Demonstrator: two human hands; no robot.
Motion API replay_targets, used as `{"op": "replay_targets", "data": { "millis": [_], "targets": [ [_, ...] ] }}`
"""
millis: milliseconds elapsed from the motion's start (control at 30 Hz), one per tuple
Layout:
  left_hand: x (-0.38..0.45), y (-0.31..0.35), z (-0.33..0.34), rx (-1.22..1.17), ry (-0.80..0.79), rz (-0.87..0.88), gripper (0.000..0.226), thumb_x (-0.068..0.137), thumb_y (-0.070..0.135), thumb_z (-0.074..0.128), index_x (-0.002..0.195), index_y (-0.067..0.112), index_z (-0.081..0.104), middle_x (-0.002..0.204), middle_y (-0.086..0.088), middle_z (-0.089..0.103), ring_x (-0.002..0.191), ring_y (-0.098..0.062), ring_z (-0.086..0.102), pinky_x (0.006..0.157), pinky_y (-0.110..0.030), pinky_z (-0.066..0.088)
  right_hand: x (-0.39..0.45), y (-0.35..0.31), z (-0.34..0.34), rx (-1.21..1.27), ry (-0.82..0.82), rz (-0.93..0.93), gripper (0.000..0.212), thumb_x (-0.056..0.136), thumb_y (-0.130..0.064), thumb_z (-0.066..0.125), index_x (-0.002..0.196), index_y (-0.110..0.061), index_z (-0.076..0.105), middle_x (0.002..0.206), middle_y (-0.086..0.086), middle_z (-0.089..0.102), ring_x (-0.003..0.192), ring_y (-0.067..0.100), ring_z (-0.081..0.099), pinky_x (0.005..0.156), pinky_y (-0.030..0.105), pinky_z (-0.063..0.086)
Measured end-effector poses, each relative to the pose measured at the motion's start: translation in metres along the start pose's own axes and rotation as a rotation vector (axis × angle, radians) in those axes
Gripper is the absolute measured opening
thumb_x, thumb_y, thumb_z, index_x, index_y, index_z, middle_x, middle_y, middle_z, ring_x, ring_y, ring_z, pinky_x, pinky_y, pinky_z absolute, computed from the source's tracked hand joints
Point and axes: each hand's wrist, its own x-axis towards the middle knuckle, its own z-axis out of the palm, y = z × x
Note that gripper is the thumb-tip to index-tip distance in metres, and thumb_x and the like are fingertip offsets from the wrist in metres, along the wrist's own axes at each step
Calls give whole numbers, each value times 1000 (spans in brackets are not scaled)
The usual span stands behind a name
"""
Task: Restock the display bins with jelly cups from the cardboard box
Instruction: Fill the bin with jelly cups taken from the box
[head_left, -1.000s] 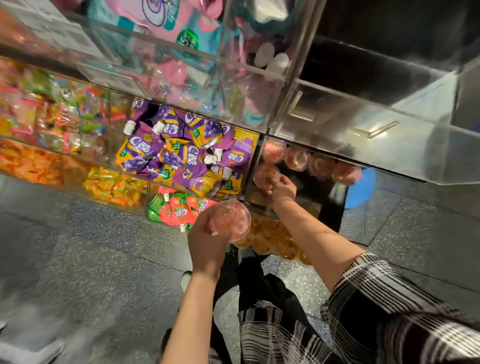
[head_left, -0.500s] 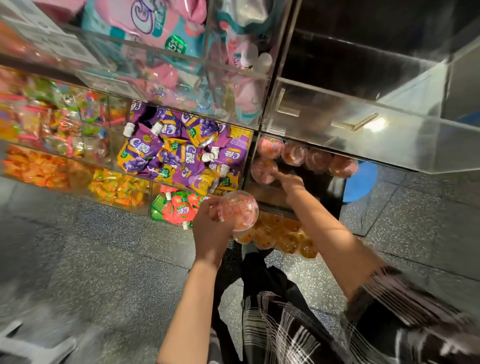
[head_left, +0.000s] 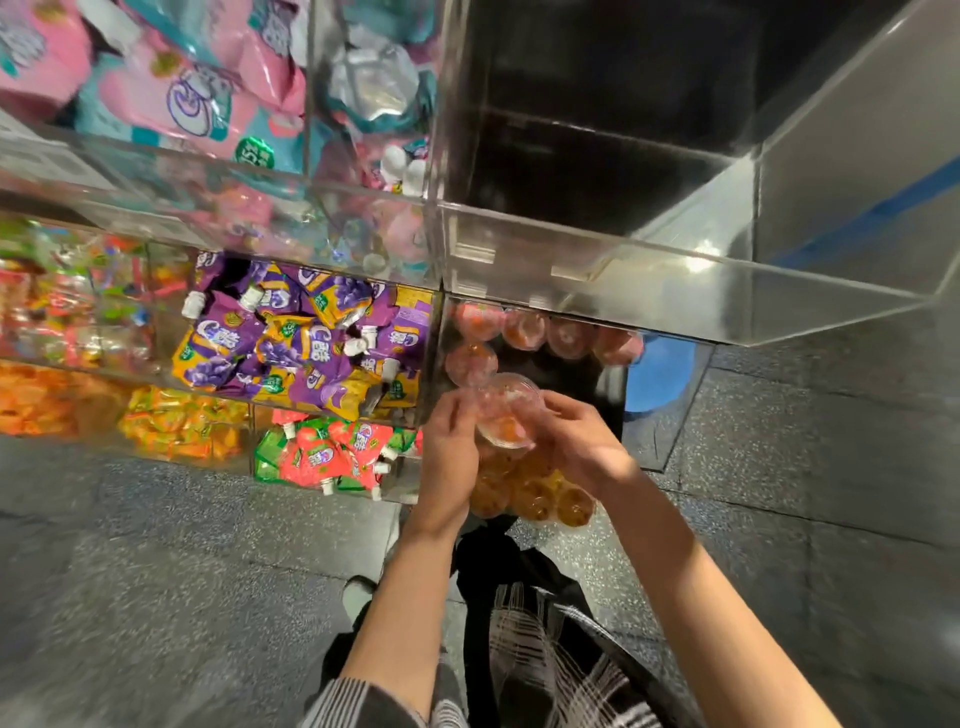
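Head view, and it's a handover: the right hand has come back out of the clear display bin and met the left hand at the bin's front edge, where a second ago the left carried the jelly cup alone, lower down at eight o'clock. That looks like the pass before the next placement. Pink cups line the back of the bin at twelve o'clock. Both hands curl their fingers round the one cup, left on its nine o'clock side, right on its three o'clock side.
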Motion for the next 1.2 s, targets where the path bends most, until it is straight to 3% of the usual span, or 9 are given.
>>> {"op": "replay_targets", "data": {
  "millis": [233, 300, 400, 467, 633, 800, 1033, 1133, 1200],
  "targets": [
    [8, -7, -22, -130, 56, -39, 34, 97, 12, 50, 130, 9, 44, 118, -3, 58, 105, -10, 60, 96, -34, 49, 63, 9, -20, 15, 368, -25, 17, 84, 0, 66, 100, -5, 65, 89, 7, 67, 89, 25, 64, 74, 33, 57],
    [12, -8, -29, -153, 60, -41, 34, 96, 8, 50, 129, 5, 44, 109, -3, 63, 95, -6, 64, 89, -33, 51, 88, 13, -21, 127, 458, 21, 16, 82, 9, 65, 82, -6, 60, 85, 8, 63, 95, 33, 61, 66, 30, 59],
    [17, -11, -34, -174, 81, -63, 33, 93, 4, 53, 125, 5, 47, 100, -3, 66, 85, -5, 67, 78, -27, 52, 118, 29, -20, 117, 583, 115, 25, 81, 3, 70, 69, -10, 53, 97, 15, 63, 105, 36, 61, 91, 42, 53],
    [19, -12, -37, -186, 98, -72, 25, 93, 3, 54, 117, 10, 52, 102, -6, 65, 88, -10, 66, 78, -28, 52, 131, 44, -24, 102, 640, 143, 23, 79, -6, 75, 69, -13, 56, 103, 18, 67, 102, 34, 63, 94, 44, 51],
    [18, -15, -41, -201, 133, -32, 22, 96, 7, 51, 117, 11, 53, 97, -2, 68, 94, -16, 67, 86, -33, 54, 148, 56, -33, 61, 651, 79, 28, 80, -17, 76, 100, 0, 64, 93, 13, 65, 93, 29, 63, 89, 43, 53],
    [13, -23, -42, -271, 156, -37, 18, 97, 7, 50, 110, 20, 51, 90, 0, 68, 80, -10, 68, 77, -26, 54, 147, 61, -34, 8, 610, 91, 22, 78, -25, 77, 78, -18, 56, 82, 1, 63, 98, 33, 65, 91, 50, 52],
    [-1, -24, -52, -248, 191, -48, 35, 96, 6, 52, 131, 6, 47, 95, 0, 72, 98, -24, 67, 87, -42, 52, 141, 56, -29, -59, 631, 124, 31, 83, -37, 72, 100, -15, 60, 110, 9, 66, 100, 30, 64, 95, 41, 50],
    [-10, -19, -62, -306, 232, -70, 22, 95, 7, 50, 117, 9, 51, 99, -8, 66, 82, -17, 67, 81, -38, 51, 121, 43, -18, -193, 667, 197, 62, 88, -51, 60, 128, -3, 53, 122, 12, 61, 116, 29, 56, 97, 32, 41],
    [-18, -17, -72, -337, 257, -73, 20, 96, 2, 48, 114, 9, 49, 99, -12, 62, 69, -11, 67, 71, -31, 52, 107, 33, -16, -217, 662, 220, 56, 99, -42, 45, 134, 1, 44, 132, 17, 54, 125, 31, 50, 96, 31, 41]
  ]
}}
